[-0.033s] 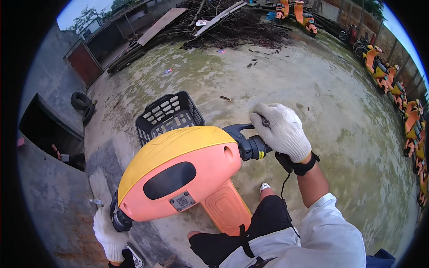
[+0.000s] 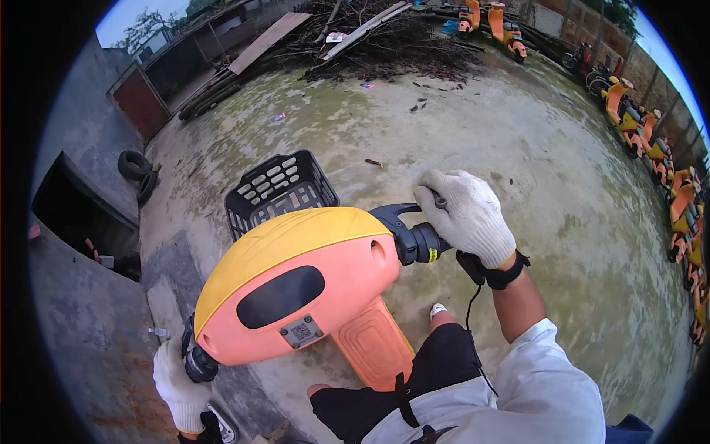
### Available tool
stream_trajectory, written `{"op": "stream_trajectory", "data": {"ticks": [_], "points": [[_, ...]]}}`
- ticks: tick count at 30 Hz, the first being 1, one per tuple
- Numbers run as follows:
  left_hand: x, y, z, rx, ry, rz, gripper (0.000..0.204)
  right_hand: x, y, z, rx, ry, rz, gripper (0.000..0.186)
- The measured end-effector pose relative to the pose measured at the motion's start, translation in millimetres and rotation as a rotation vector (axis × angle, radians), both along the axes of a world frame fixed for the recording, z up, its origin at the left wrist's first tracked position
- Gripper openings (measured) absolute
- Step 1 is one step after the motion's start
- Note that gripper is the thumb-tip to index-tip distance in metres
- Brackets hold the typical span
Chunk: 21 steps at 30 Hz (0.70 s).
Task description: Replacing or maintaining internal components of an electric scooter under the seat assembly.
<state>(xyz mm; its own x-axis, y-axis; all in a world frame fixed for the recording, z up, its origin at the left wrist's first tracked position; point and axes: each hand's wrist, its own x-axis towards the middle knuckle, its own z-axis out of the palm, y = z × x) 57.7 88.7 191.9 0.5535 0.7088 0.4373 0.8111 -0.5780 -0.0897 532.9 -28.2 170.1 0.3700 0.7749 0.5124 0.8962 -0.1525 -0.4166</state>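
An electric scooter with a yellow and salmon-pink handlebar cover [image 2: 296, 296] stands in front of me. My right hand [image 2: 467, 218], in a white knit glove, is closed round the right handlebar grip [image 2: 442, 244], its fingers over the end of the black brake lever [image 2: 399, 211]. At the lower left, my left hand [image 2: 177, 388], gloved alike, is wrapped round the left handlebar grip [image 2: 198, 365]; most of its fingers are hidden. The cover carries a dark oval display [image 2: 281, 297] and a square code plate [image 2: 302, 332]. A black basket [image 2: 325, 189] sits ahead of it.
Parked scooters [image 2: 642, 133] line the right wall. Branches and planks [image 2: 384, 44] are heaped at the far end. Two tyres [image 2: 134, 166] lean by a dark doorway [image 2: 81, 214], where part of a person shows. Stained concrete [image 2: 577, 259] spreads around the scooter.
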Motion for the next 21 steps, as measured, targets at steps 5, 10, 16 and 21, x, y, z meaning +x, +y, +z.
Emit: {"op": "stream_trajectory", "data": {"ticks": [5, 10, 16, 21], "points": [[-7.3, -7.8, 0.6, -0.066, -0.021, 0.019, 0.061, -7.8, -1.7, 2.8, 0.131, -0.006, 0.010, 0.008], [-10.3, -4.0, 7.3, -0.234, -0.143, -0.096, 0.049, 8.2, -14.0, -11.3, 0.104, -0.025, 0.118, 0.019], [-27.8, -5.3, 2.8, 0.048, 0.069, -0.154, 0.044, -4.8, -27.5, -8.1, -0.051, 0.048, 0.063, 0.026], [-26.4, 2.1, 10.5, -0.023, 0.091, 0.028, 0.046, -23.4, -42.2, -18.4, 0.011, 0.070, 0.038, 0.023]]}}
